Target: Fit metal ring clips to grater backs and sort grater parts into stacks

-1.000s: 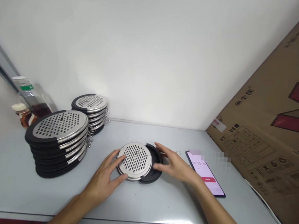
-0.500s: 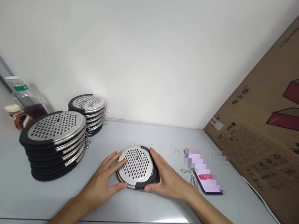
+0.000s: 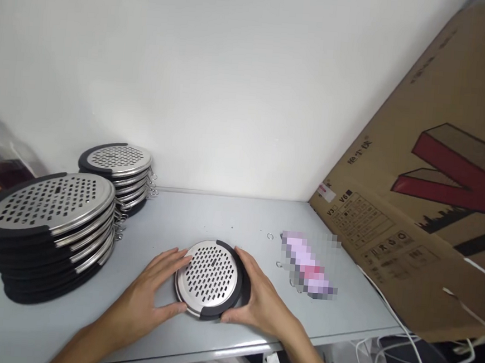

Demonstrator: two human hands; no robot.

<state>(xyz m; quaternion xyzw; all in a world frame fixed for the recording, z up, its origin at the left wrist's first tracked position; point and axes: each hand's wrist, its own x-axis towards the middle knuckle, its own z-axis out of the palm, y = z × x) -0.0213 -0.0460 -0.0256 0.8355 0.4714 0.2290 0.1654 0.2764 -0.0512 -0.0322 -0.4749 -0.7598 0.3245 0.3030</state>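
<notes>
A round perforated metal disc (image 3: 209, 279) with a black rim along its right side lies on the grey table, directly in front of me. My left hand (image 3: 150, 286) curves round its left edge, fingertips at the upper rim and thumb at the lower. Round the black right side, my right hand (image 3: 254, 294) grips with fingers above and thumb below. Similar discs form a large stack (image 3: 53, 234) at left and a smaller stack (image 3: 120, 166) behind it, with wire rings dangling from their right edges.
To the right lie a blurred-out phone-like object (image 3: 307, 265), a small metal ring (image 3: 270, 236) and wire clips (image 3: 295, 285). A big cardboard box (image 3: 391, 215) stands against the right side. White cables (image 3: 403, 328) hang past the table edge. A bottle (image 3: 1, 157) is at far left.
My view has turned to the right, so the stacks sit further left in the picture. Both hands stay around the disc, which appears slightly nearer the table's front edge.
</notes>
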